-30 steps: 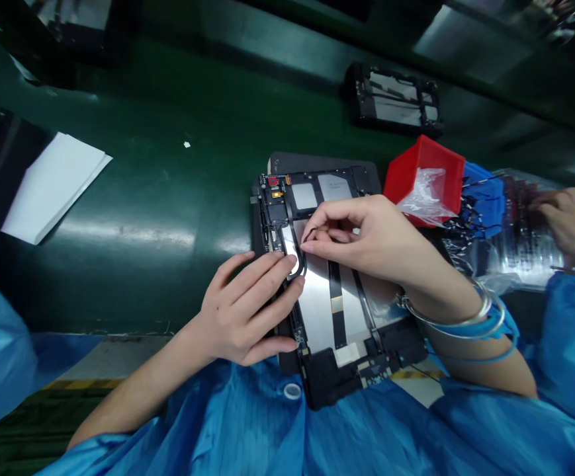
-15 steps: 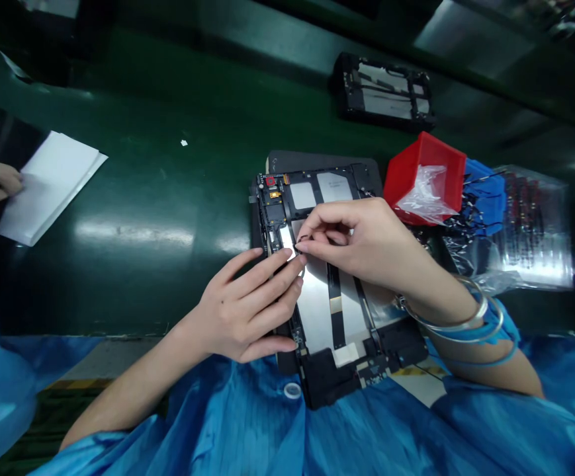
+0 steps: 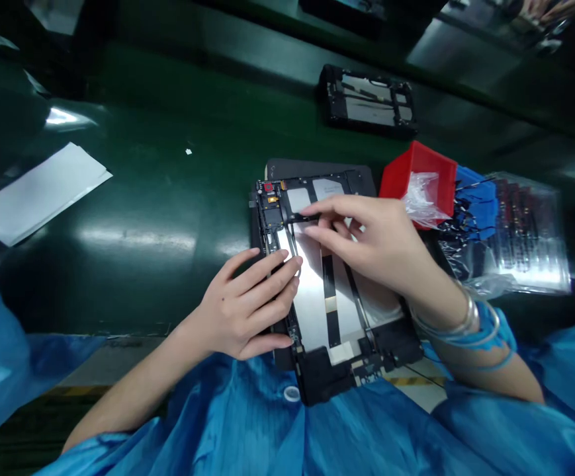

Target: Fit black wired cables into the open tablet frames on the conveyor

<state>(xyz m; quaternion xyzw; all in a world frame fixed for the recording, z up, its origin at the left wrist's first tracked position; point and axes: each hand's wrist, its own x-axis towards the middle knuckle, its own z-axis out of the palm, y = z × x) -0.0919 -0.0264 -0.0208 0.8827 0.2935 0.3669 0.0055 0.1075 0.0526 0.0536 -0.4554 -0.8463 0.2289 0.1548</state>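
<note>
Nearest me, my left hand (image 3: 247, 307) lies flat on the left edge of the opened tablet (image 3: 311, 297), fingers stretched and gripping nothing. The tablet rests insides-up on the green belt (image 3: 168, 165), close in front of me. My right hand (image 3: 366, 241) is loose too, its forefinger tip pressing the black frame near the top and the thumb held apart. Just right of it, a red bin (image 3: 433, 165) holds a crumpled clear bag (image 3: 419, 195). Blue parts (image 3: 476, 201) and a clear packet (image 3: 530, 238) of components sit beside the bin. A second tablet (image 3: 366, 102) lies farther off.
</note>
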